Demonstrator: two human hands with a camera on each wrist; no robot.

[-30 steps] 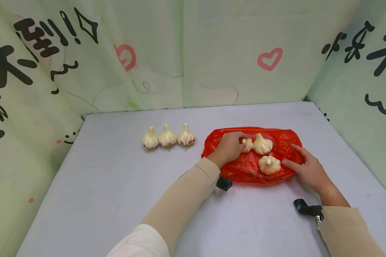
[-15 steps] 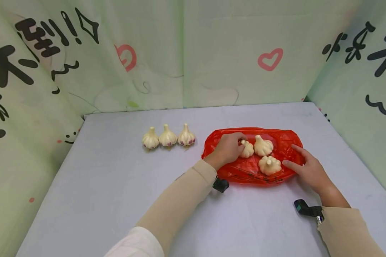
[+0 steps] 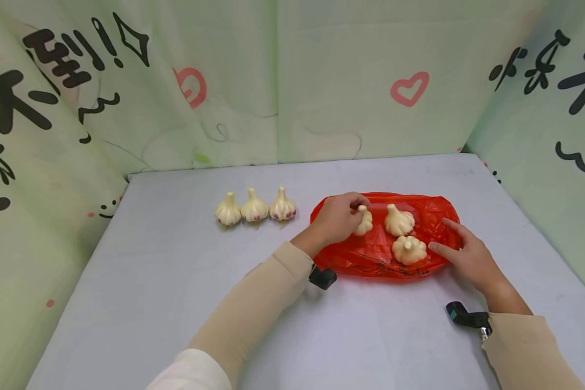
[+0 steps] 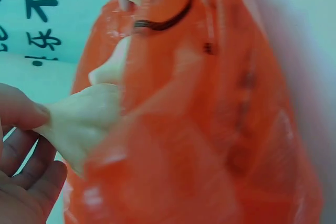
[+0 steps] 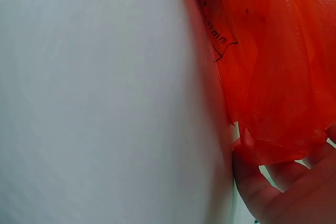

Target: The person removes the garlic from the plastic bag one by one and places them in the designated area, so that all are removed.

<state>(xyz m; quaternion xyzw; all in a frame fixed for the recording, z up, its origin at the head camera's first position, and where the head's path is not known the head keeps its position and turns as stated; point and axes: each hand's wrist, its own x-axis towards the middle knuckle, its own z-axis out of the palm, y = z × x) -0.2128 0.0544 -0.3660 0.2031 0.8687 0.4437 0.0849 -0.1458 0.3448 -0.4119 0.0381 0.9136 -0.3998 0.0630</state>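
In the head view, my left hand (image 3: pixel 338 219) pinches a garlic bulb (image 3: pixel 364 221) by its stem, over the left part of the red plastic bag (image 3: pixel 370 254). The left wrist view has thumb and fingers at the stem of this pale bulb (image 4: pixel 84 119), partly hidden by the bag's wall. Two more bulbs lie in the bag, an upper garlic bulb (image 3: pixel 400 220) and a lower garlic bulb (image 3: pixel 409 251). My right hand (image 3: pixel 470 257) holds the bag's right rim, thumb and fingers reaching over it. Bag film (image 5: pixel 278 103) covers those fingertips in the right wrist view.
Three garlic bulbs (image 3: pixel 254 207) stand in a row on the white table (image 3: pixel 166 271), left of the bag. Behind the table hangs a pale green curtain (image 3: pixel 322 81) with printed hearts and black characters. A black wrist camera (image 3: pixel 465 316) sits below my right hand.
My left hand has drawn its garlic bulb leftward, away from the two other bulbs in the bag. The right hand stays at the bag's rim.
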